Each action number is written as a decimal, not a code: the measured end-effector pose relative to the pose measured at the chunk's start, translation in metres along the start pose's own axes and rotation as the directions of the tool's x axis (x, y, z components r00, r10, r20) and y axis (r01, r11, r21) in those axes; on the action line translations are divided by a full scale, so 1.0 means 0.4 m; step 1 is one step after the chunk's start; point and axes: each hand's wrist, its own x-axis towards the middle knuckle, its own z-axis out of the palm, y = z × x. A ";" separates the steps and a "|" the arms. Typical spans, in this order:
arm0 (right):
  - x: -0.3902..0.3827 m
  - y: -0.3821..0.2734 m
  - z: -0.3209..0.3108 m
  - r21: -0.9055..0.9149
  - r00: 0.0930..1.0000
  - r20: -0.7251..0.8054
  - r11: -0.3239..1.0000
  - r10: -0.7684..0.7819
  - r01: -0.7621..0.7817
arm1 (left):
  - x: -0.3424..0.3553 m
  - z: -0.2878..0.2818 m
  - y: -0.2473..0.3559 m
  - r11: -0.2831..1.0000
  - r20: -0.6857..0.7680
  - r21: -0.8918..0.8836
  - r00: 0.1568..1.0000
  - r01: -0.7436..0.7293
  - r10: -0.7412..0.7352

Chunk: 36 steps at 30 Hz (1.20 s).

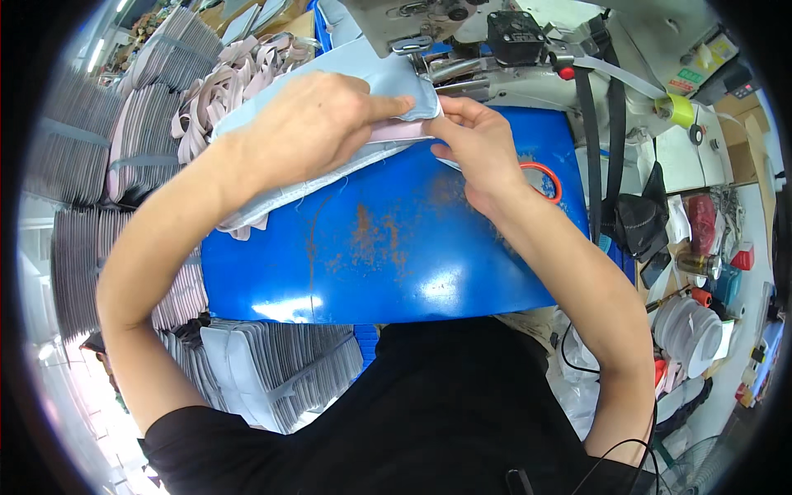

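A light blue fabric panel [355,64] with a pale pink strip [400,129] along its near edge lies at the sewing machine [462,62]. Over the panel rests my left hand [318,120], its index finger stretched onto the blue cloth near the corner and the other fingers curled at the near edge. My right hand [478,140] pinches the corner and the end of the strip between thumb and fingers. The red-orange handle of what looks like scissors [544,183] shows beside my right wrist; the hand hides most of them.
The blue work surface [396,247] has worn, rusty patches. Bundled stacks of grey and pink panels [74,140] rise on the left, near loose pink strips [210,99]. Another bundle [276,367] stands below. Black straps [606,132] hang at right, beside white tape rolls [689,334].
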 end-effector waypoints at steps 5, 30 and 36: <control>0.016 0.016 0.018 0.184 1.000 -0.007 0.983 0.010 -0.009 | 0.039 -0.041 0.016 0.992 0.111 0.125 0.994 -0.013 -0.001; 0.027 0.012 0.023 0.292 0.998 -0.033 0.955 0.059 -0.047 | 0.107 0.073 0.147 0.929 -0.056 0.265 0.966 0.258 -0.252; 0.035 0.063 -0.023 0.358 0.999 0.034 0.933 0.018 -0.029 | 0.153 0.150 0.210 0.903 -0.175 0.025 0.891 0.430 -0.419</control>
